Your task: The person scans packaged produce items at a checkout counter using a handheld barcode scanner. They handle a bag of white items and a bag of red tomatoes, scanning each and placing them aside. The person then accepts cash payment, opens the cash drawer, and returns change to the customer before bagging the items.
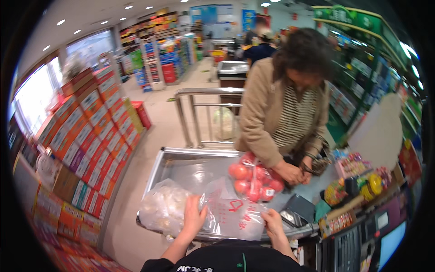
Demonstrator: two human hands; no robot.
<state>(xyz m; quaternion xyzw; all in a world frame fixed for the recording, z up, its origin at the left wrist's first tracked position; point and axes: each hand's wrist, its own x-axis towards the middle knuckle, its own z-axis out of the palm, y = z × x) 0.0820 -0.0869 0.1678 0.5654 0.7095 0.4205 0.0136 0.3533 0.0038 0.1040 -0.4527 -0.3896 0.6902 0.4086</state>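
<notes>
A clear plastic carrier bag (234, 217) with red printing is spread between my hands, flat-looking, above the near edge of the metal-rimmed checkout counter (193, 151). My right hand (274, 223) pinches its right edge. At its left edge is my left hand (194, 216), with the film between thumb and fingers. Close by on the left lies a translucent bag of pale produce (164, 204), its contents blurred by the film. Beyond the carrier bag sits a clear bag of red round fruit (255, 178), bearing a white label.
A person (283, 102) in a tan jacket stands across the counter, hands together beside the fruit. A dark flat device (299, 209) lies right, near small packaged goods (353, 166). Stacked cartons (98, 125) rise on the left; a metal railing (210, 91) stands behind the counter.
</notes>
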